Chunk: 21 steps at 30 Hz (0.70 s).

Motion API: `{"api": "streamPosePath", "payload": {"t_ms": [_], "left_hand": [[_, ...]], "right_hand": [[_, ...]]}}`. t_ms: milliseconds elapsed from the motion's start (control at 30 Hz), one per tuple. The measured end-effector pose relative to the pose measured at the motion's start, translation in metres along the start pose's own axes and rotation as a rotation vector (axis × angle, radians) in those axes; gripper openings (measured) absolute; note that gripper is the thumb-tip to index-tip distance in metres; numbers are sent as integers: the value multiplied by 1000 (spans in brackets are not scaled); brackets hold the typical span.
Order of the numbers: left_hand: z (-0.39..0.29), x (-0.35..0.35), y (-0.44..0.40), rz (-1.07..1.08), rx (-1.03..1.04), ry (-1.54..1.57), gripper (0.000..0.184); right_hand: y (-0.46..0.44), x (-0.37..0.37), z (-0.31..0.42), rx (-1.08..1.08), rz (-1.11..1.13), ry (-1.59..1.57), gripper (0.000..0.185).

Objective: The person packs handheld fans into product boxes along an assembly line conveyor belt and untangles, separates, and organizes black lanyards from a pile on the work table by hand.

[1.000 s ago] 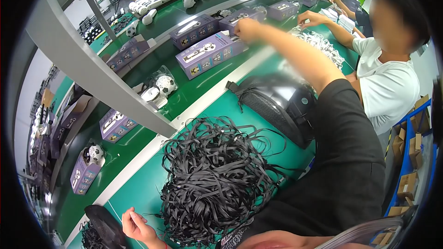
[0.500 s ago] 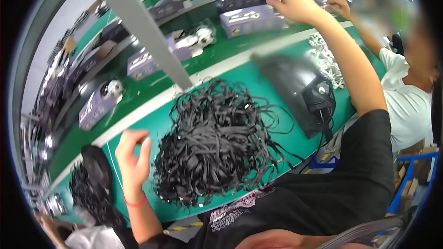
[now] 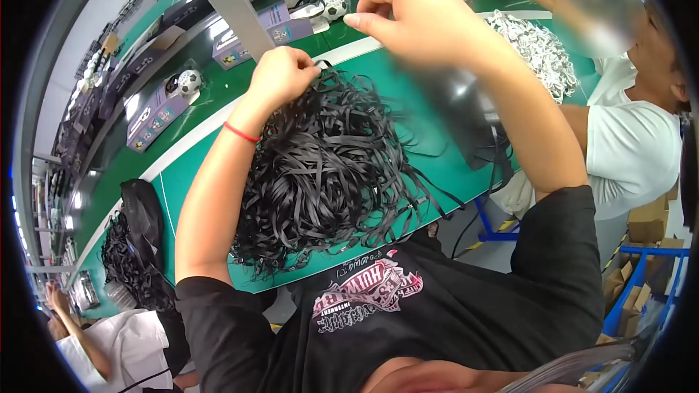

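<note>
A green worktop [image 3: 188, 164], a pile of black straps [image 3: 320, 167] and two hands, set apart.
The strap pile fills the middle of the worktop, with a dark, blurred bag [image 3: 466, 113] and a heap of white straps [image 3: 535, 54] off to its right; a purple box [image 3: 153, 120] lies beyond the worktop's far edge. The right hand [image 3: 429, 22] hovers with fingers curled, thumb apart from them; the left hand [image 3: 284, 76] pinches a strap at the pile's far end, below it a red wristband [image 3: 240, 132].
</note>
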<state>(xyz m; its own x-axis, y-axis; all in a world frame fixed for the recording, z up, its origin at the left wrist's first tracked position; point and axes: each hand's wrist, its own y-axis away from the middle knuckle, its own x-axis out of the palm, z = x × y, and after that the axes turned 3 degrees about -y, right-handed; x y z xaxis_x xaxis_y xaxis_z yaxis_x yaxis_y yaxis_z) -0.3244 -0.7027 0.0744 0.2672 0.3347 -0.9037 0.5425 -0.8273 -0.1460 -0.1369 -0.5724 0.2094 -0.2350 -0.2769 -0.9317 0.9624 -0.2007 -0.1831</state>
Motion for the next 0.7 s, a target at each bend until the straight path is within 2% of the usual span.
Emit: {"api": "streamPosePath", "payload": {"t_ms": [33, 100, 133, 200, 233, 267, 300, 333, 367, 433, 467, 533, 567, 600, 633, 667, 700], "left_hand": [[-6, -9, 3, -68, 22, 85, 28], [-11, -36, 11, -92, 6, 533, 22], [-24, -56, 15, -155, 82, 653, 20], [-52, -89, 22, -337, 159, 829, 17], [-68, -101, 20, -463, 166, 872, 16], [-81, -117, 21, -471, 158, 862, 16], [-93, -133, 23, -445, 269, 1094, 13], [-101, -150, 25, -411, 383, 1326, 11], [-104, -169, 28, -420, 378, 1315, 11], [-95, -215, 37, -696, 322, 1246, 12], [-84, -238, 43, -830, 295, 1208, 13], [-53, -271, 54, -1080, 246, 1126, 16], [-23, -289, 62, -1072, 249, 1128, 16], [13, -311, 70, -880, 486, 828, 34], [29, -323, 73, -680, 704, 520, 54], [28, -312, 73, -678, 720, 523, 54], [27, -285, 74, -341, 715, 907, 34]], "right_hand": [[0, 2, -2, -15, -95, -171, 29], [-6, 13, -11, -51, -275, -513, 25], [-20, 32, -15, -48, -275, -514, 25], [-52, 76, -3, -246, -437, -768, 40], [-58, 86, 2, -250, -428, -778, 40], [-60, 89, 16, -255, -141, -1141, 40], [-61, 89, 22, -253, 170, -1485, 40], [-63, 89, 22, -263, 176, -1492, 40], [-63, 88, 19, -322, 317, -1600, 37], [-61, 87, 11, -432, 618, -1796, 33], [-57, 82, 9, -437, 626, -1798, 33], [-45, 62, 4, -323, 454, -1618, 31], [-41, 57, 3, -264, 362, -1525, 30], [-40, 55, 1, -261, 349, -1524, 30], [-41, 51, 0, -262, 177, -1484, 29], [-43, 46, -2, -265, 5, -1437, 28], [-45, 41, -2, -270, -165, -1382, 28]]}}
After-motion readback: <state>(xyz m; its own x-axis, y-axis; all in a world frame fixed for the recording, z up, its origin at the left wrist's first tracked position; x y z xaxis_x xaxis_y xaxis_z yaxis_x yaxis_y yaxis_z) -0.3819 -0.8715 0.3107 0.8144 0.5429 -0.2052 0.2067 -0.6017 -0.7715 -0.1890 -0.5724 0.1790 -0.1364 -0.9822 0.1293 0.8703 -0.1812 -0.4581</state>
